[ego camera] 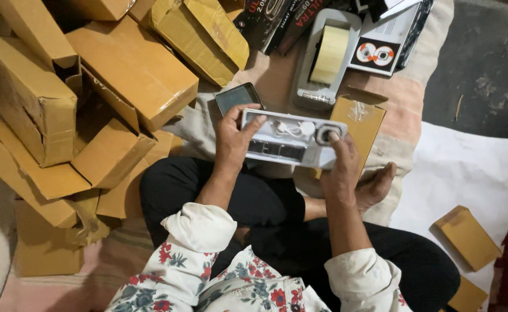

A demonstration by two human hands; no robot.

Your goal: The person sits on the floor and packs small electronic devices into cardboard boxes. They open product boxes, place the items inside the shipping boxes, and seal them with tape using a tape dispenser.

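I hold a white plastic tray with moulded recesses between both hands, above my crossed legs. My left hand grips its left end, thumb on top. My right hand holds its right end, fingertips on a round dark watch face set in the tray. A coiled white cable lies in the tray's upper recess. A dark smartphone lies on the cloth just beyond my left hand.
Many brown cardboard boxes are piled at the left and top. An open small brown box sits behind the tray. A grey tape dispenser and printed product boxes lie beyond. Two small brown boxes rest at the right.
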